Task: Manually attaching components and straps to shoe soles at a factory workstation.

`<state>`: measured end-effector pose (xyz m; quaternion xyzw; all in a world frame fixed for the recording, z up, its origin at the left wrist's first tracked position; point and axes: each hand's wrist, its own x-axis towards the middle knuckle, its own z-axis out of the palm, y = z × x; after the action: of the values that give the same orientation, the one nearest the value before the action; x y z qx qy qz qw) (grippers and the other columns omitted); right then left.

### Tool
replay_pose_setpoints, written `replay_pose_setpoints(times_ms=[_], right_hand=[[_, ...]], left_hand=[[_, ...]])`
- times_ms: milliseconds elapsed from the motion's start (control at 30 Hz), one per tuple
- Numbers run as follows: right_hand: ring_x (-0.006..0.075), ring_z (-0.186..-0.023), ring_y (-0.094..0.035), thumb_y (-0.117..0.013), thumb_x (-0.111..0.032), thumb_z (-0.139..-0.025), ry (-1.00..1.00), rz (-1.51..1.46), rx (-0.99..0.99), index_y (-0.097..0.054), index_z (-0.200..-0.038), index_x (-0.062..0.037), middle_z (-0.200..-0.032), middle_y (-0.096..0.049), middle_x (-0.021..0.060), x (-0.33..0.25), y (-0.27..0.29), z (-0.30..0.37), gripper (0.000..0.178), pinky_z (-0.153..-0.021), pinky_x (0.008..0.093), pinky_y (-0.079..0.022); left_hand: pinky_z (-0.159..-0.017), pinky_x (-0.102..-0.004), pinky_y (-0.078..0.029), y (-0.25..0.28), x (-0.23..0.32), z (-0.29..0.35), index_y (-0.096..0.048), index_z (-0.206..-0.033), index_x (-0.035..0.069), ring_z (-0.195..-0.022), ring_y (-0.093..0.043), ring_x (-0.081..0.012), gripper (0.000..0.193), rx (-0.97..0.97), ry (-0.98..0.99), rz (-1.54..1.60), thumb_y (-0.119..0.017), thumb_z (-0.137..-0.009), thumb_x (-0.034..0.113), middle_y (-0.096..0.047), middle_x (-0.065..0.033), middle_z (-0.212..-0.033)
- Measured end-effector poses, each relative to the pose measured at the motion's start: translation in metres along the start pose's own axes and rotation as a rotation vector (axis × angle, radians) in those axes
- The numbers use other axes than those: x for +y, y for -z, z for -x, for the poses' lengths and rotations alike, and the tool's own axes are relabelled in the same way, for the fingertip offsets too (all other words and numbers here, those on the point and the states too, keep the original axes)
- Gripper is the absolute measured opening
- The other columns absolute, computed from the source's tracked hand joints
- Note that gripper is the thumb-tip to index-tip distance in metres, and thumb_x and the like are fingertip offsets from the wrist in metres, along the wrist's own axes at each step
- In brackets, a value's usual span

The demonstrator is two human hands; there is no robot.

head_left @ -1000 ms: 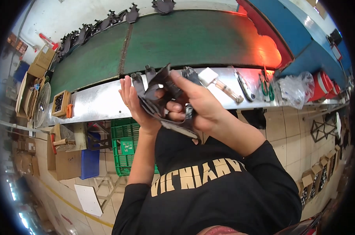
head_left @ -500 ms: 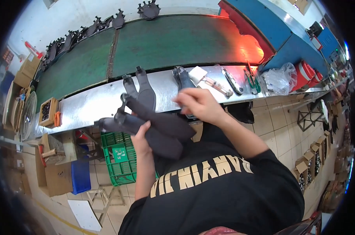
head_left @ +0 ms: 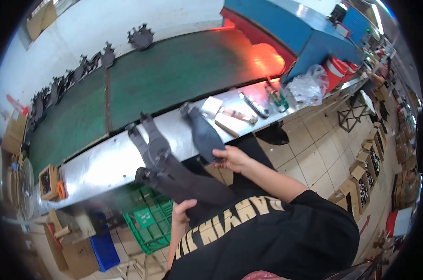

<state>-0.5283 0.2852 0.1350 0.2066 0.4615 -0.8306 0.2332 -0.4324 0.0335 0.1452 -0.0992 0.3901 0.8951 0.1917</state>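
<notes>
Near my waist, my left hand is closed around a pair of dark grey sole-shaped pieces. They overlap, and their narrow, knobbed ends point up and left toward the bench. My right hand pinches the wide end of a blue-grey sole-shaped piece at the front edge of the metal bench. The knobbed end of that piece rests farther back on the metal. Two more dark sole-shaped pieces lie on the bench beyond my left hand, partly covered by the held pair.
A green conveyor belt runs behind the metal bench, under a blue machine glowing red. Right on the bench are a utility knife, green-handled scissors and a plastic bag. A green crate stands below.
My right hand has moved down and taken hold of the blue-grey piece at the bench edge. My left hand has drawn its pair lower, toward my body. The view has shifted and tilted.
</notes>
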Motion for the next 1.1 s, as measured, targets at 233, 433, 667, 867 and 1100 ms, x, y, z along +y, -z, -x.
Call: replay_pose_setpoints(times_ms=[233,433,667,867,1100], right_hand=[[0.013,-0.085,-0.066,-0.069,-0.011,-0.089,0.304,0.06,-0.238,-0.054,-0.128,-0.0087,-0.105,-0.067,0.0033,-0.067,-0.016,0.063,0.042,-0.067,0.0292,-0.057],[0.0151,-0.088,-0.064,-0.068,-0.014,-0.086,1.19,0.435,0.214,-0.046,-0.133,0.0027,-0.106,-0.065,0.0086,-0.275,0.032,0.14,0.055,-0.07,0.0317,-0.055],[0.0185,-0.068,-0.063,-0.068,-0.012,-0.087,1.281,0.311,0.214,-0.06,-0.096,-0.0023,-0.08,-0.063,0.008,-0.539,0.236,0.116,0.015,-0.062,0.0298,-0.054],[0.0081,-0.04,-0.043,-0.062,-0.056,-0.088,0.97,0.546,0.95,-0.057,-0.109,-0.0121,-0.066,-0.057,0.0044,-0.564,0.303,0.088,0.049,-0.032,0.0213,-0.028],[0.0042,-0.056,-0.041,-0.059,-0.028,-0.097,1.574,0.688,0.932,-0.046,-0.139,-0.0052,-0.071,-0.053,-0.0008,-0.376,0.194,0.1,0.05,-0.05,0.0186,-0.034]], left_hand=[[-0.093,-0.0389,-0.05,-0.016,0.009,0.005,-0.055,-0.12,-0.004,-0.1,-0.064,-0.028,0.054,0.169,-0.005,-0.131,-0.068,-0.068,-0.004,-0.065,-0.0138,-0.109],[-0.094,-0.0436,-0.051,-0.037,0.04,-0.016,-0.053,-0.127,-0.003,-0.107,-0.061,-0.0346,0.052,0.117,0.01,-0.332,-0.069,-0.077,0.0,-0.061,-0.0207,-0.117],[-0.078,-0.0326,-0.054,-0.084,0.08,-0.078,-0.061,-0.111,-0.003,-0.082,-0.067,-0.02,0.046,0.181,-0.073,-0.593,-0.076,-0.067,0.0,-0.069,-0.009,-0.095],[-0.077,-0.032,-0.053,-0.061,0.059,-0.137,-0.058,-0.11,-0.005,-0.087,-0.066,-0.0207,0.048,0.296,-0.156,-0.658,-0.081,-0.071,0.012,-0.067,-0.0129,-0.098],[-0.081,-0.0362,-0.052,-0.049,0.053,-0.123,-0.049,-0.121,-0.008,-0.09,-0.068,-0.0302,0.073,0.502,-0.277,-1.187,-0.084,-0.071,0.033,-0.067,-0.0196,-0.097]])
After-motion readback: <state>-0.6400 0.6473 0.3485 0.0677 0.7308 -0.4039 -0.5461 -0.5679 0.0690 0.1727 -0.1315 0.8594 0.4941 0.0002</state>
